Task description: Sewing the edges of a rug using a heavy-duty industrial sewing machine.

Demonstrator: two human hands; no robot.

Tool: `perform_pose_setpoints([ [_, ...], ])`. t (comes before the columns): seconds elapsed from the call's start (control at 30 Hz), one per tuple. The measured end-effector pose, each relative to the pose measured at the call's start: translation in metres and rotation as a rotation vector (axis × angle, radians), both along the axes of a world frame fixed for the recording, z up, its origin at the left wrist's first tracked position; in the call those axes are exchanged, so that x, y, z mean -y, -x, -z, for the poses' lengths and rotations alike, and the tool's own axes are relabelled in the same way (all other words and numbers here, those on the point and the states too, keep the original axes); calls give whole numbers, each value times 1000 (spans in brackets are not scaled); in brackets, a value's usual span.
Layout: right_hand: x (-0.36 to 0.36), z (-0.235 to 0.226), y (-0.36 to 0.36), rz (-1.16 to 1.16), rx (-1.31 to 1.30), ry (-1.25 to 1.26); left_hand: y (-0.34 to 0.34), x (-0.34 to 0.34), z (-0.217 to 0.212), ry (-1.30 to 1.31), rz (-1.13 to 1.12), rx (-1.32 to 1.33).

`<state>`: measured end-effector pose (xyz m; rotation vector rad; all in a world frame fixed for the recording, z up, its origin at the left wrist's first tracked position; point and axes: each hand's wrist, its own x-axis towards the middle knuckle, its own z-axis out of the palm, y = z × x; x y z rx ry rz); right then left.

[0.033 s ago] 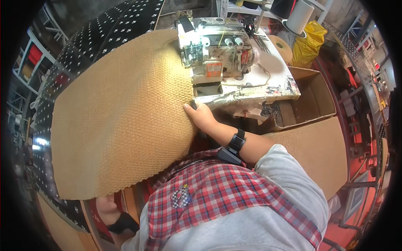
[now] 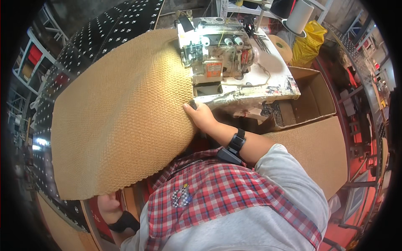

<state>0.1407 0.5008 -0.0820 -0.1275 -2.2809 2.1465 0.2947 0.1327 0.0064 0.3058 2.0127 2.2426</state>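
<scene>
A large tan woven mat (image 2: 117, 113) spreads across the left and middle, bulging toward me. Its far right edge meets the lit needle side of an overlock sewing machine (image 2: 222, 50). My right hand (image 2: 202, 117) pinches the mat's right edge just below the machine, thumb on top. A small black piece (image 2: 192, 104) shows beside that thumb; its kind is unclear. At the mat's near edge, my left hand (image 2: 109, 203) reaches up under it. The mat hides most of the left fingers, so their grip does not show.
Right of the machine's white table (image 2: 276, 79) stands an open cardboard box (image 2: 314, 94). Another tan woven piece (image 2: 318, 146) lies beside my right arm. Behind are a thread cone (image 2: 299, 19) and a yellow bag (image 2: 310, 42). A black studded surface (image 2: 113, 33) runs along the left.
The mat's surface has rippled slightly, its crease at the near left softening. My left hand has shifted a little at the near edge; my right hand keeps its place.
</scene>
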Motion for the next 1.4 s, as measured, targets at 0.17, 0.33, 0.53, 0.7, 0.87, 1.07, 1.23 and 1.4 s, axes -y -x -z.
perform_pose_setpoints([
  [0.17, 1, -1, -1, 35, -10, -102, 25, -70, -30, 346, -110, 78],
  [0.33, 1, -6, -5, 39, 17, -178, 55, -108, -32, 631, -265, -117],
  [0.53, -1, -2, -1, 104, -30, -52, 100, -107, -25, 1084, -300, -303],
  [0.7, -6, -5, 3, 52, -1, -38, 136, -106, -28, 1251, -321, -441],
  [0.87, -19, -14, 6, -9, 72, 114, 172, -105, -22, 1319, -385, -593],
  [1.07, -81, -2, 11, 258, 167, -194, 222, -104, -17, 1311, -363, -747],
  [1.23, -160, 6, 11, 398, 47, -808, 253, -112, -15, 1304, -411, -730],
  [1.4, -207, -18, 6, 357, 261, -1080, 286, -118, -16, 1396, -395, -900],
])
